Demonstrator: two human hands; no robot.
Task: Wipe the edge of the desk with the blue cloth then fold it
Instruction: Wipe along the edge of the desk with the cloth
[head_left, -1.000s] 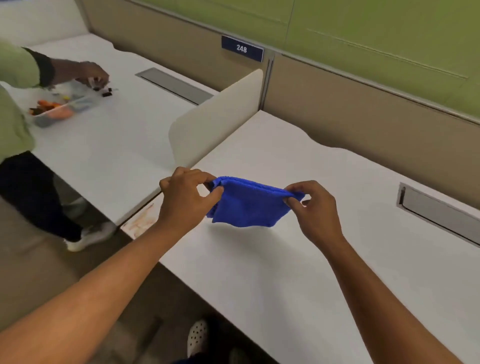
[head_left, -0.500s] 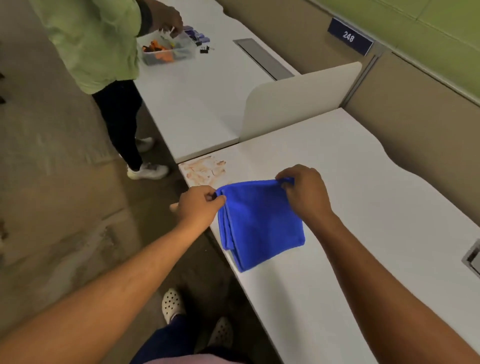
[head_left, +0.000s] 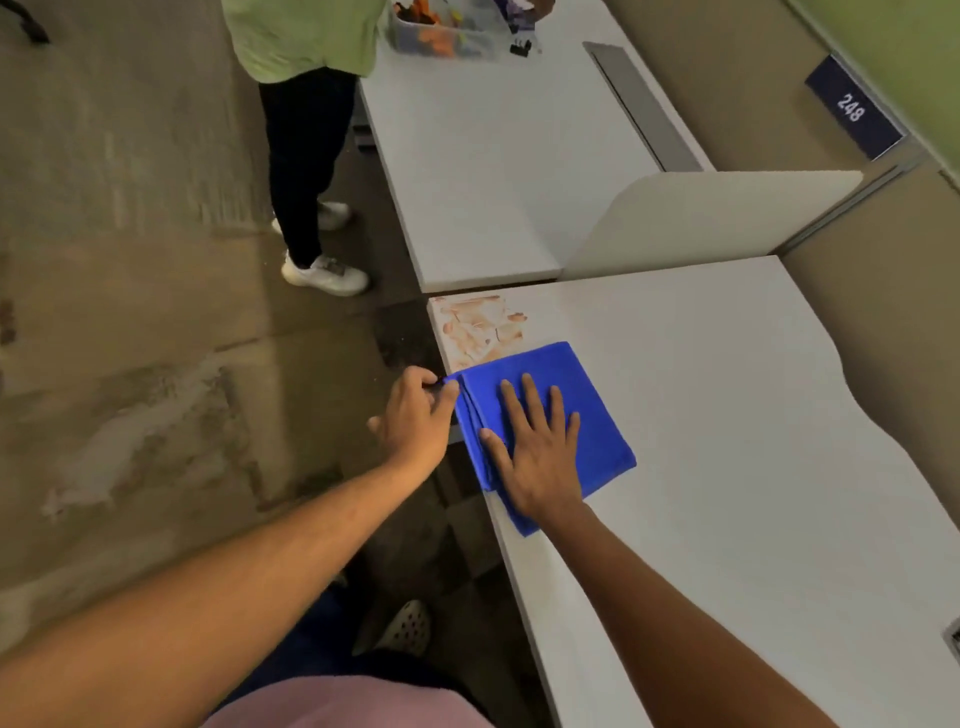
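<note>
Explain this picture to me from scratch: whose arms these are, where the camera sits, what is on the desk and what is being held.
There is no machine here. The single picture comes from a camera worn on a person's head, looking down at their own bare arms. The right hand lies flat, fingers spread, on a folded blue cloth at the near edge of a white desk. The left hand pinches the cloth's corner at that edge, so its grip is closed on the cloth. Just beyond the cloth, an orange-brown stain marks the desk corner. At the next desk stands another person, with a clear box of small items.
</note>
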